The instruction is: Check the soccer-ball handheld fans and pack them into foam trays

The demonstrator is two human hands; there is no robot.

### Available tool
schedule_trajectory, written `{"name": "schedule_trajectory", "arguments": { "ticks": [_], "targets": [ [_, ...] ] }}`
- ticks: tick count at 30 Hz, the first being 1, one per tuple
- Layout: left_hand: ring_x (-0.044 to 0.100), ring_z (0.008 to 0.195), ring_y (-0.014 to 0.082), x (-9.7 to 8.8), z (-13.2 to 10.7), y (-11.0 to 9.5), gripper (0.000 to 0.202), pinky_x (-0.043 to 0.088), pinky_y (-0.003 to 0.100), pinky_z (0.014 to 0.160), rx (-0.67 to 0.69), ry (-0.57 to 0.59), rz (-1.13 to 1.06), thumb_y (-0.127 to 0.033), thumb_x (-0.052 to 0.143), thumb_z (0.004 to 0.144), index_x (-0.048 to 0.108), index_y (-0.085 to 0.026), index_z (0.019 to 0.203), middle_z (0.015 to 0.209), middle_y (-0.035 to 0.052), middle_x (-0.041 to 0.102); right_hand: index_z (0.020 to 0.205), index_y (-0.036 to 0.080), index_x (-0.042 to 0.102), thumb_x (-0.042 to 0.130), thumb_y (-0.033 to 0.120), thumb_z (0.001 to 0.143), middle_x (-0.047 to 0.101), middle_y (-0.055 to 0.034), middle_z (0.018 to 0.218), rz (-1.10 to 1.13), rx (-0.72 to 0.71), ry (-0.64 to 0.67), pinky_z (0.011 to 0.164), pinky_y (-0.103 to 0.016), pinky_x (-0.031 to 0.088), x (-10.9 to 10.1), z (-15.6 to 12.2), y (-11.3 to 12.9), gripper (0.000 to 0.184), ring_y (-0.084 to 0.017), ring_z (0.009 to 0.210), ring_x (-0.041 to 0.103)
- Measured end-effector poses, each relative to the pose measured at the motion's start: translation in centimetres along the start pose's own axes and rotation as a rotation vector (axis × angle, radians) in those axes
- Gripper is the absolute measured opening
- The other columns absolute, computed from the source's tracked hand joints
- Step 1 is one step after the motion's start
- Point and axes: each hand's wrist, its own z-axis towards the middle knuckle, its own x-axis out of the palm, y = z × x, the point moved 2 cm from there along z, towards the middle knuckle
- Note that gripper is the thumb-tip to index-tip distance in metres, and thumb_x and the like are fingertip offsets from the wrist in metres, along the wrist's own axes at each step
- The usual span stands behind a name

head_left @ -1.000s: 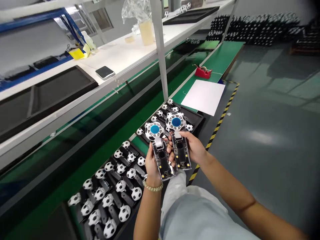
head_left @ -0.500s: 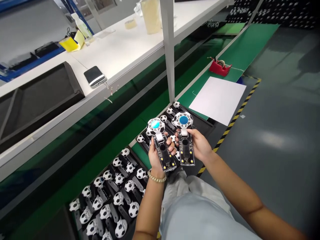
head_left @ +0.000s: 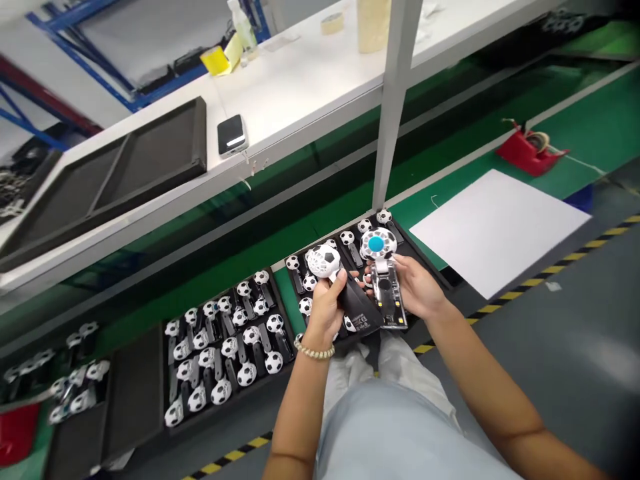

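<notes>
My left hand [head_left: 327, 308] is closed around a soccer-ball handheld fan [head_left: 357, 303], its vented white-and-black ball head upward and the black printed side of its handle facing me. Just to the right, my right hand [head_left: 417, 287] grips a second soccer-ball fan [head_left: 379, 245] by its handle. This one shows a blue disc in the head and a clear handle front with a circuit board and yellow spots. The two handles overlap or lie close together. Beneath my hands, a black tray [head_left: 433, 270] holds more of these fans, partly hidden by my hands.
Left of it stands another black tray [head_left: 280, 303] filled with fans. A white sheet [head_left: 500, 230] and a red tape dispenser [head_left: 531, 150] lie on the green surface at right. A metal post [head_left: 393, 113] rises beside the white shelf [head_left: 300, 87], which carries a phone-like device [head_left: 233, 135].
My left hand has turned its fan over, from the clear circuit-board side to the black printed side. The right hand still holds its fan face up. The view has swung left.
</notes>
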Motion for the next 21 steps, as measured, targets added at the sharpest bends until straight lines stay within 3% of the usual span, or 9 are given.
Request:
{"name": "schedule_trajectory", "arguments": {
  "ticks": [4,8,13,18,21],
  "targets": [
    [0.067,0.071,0.0190,2.0,-0.4,0.5,0.042,0.055,0.033,0.066,0.068,-0.111,0.070,-0.033,0.073,0.069,0.053,-0.014,0.101,0.094,0.0101,0.069,0.097,0.011,0.064,0.052,0.027,0.083,0.069,-0.0102,0.096,-0.149,0.018,0.073,0.086,-0.038,0.050,-3.0,-0.5,1.6,0.025,-0.023,0.095,0.063],
    [0.067,0.082,0.0207,3.2,-0.4,1.1,0.041,0.055,0.030,0.068,0.143,-0.179,0.127,-0.029,0.075,0.067,0.053,-0.014,0.098,0.098,0.0113,0.069,0.098,0.014,0.064,0.063,0.029,0.080,0.070,-0.0075,0.092,-0.251,-0.031,0.018,0.078,-0.030,0.052,-6.8,-0.4,2.4,0.024,-0.018,0.085,0.065],
    [0.067,0.077,0.0195,3.3,0.0,2.3,0.042,0.054,0.028,0.063,0.150,-0.237,0.138,-0.029,0.075,0.066,0.053,-0.014,0.099,0.095,0.0097,0.069,0.094,0.016,0.063,0.066,0.037,0.075,0.069,-0.0070,0.089,-0.300,-0.037,-0.200,0.072,-0.030,0.054,-14.0,0.9,3.3,0.028,-0.019,0.078,0.066],
    [0.062,0.055,0.0138,2.3,0.3,4.8,0.042,0.051,0.025,0.049,0.053,-0.353,0.130,-0.039,0.071,0.069,0.052,-0.017,0.099,0.071,-0.0003,0.064,0.093,0.015,0.056,0.059,0.029,0.073,0.066,-0.0096,0.090,-0.926,-0.034,-0.596,0.072,-0.033,0.052,-22.9,3.2,2.5,0.025,-0.023,0.082,0.064],
    [0.056,0.044,0.0118,2.0,0.6,7.3,0.046,0.046,0.023,0.041,-0.101,-0.393,0.167,-0.039,0.071,0.067,0.049,-0.018,0.101,0.059,-0.0039,0.058,0.097,0.012,0.054,0.059,0.026,0.069,0.064,-0.0141,0.095,-1.093,-0.027,-0.697,0.079,-0.037,0.048,-26.5,4.9,0.8,0.032,-0.029,0.092,0.060]
  ]
}}
